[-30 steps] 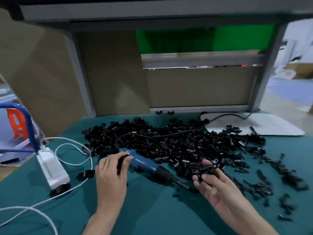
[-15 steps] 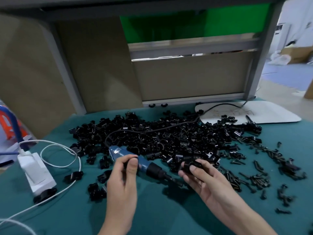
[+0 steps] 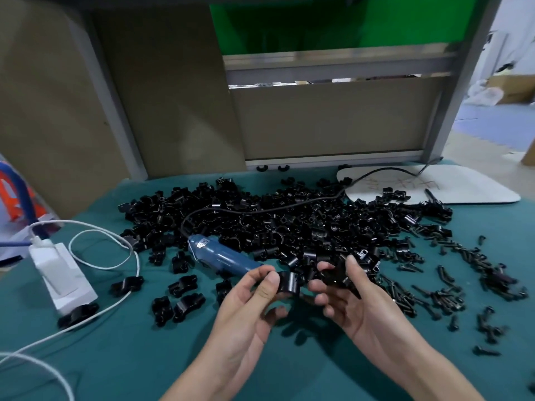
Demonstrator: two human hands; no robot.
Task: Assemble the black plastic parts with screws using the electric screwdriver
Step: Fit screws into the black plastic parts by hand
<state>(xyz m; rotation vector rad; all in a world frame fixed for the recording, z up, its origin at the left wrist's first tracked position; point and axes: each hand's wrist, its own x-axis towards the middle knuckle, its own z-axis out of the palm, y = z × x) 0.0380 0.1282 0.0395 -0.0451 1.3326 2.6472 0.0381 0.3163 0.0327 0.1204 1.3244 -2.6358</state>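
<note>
My left hand [image 3: 246,302] pinches a black plastic part [image 3: 288,282] between thumb and fingers, lifted above the green mat. My right hand [image 3: 356,296] grips a second black plastic part [image 3: 335,274] right beside it; the two parts are close but I cannot tell if they touch. The blue electric screwdriver [image 3: 220,257] lies on the mat just behind my left hand, its tip hidden by my fingers. A big pile of black plastic parts [image 3: 289,224] spreads behind the hands. Loose black screws [image 3: 440,296] lie scattered to the right.
A white power adapter [image 3: 62,273] with white cable [image 3: 104,253] sits at left. Several single black parts [image 3: 179,302] lie left of my hands. A white board [image 3: 428,185] lies at back right. A brown panel and grey frame [image 3: 333,162] close off the back.
My left hand left the screwdriver and rose with a black part. My right hand lifted its part from the pile's edge, and both parts came together in front of me.
</note>
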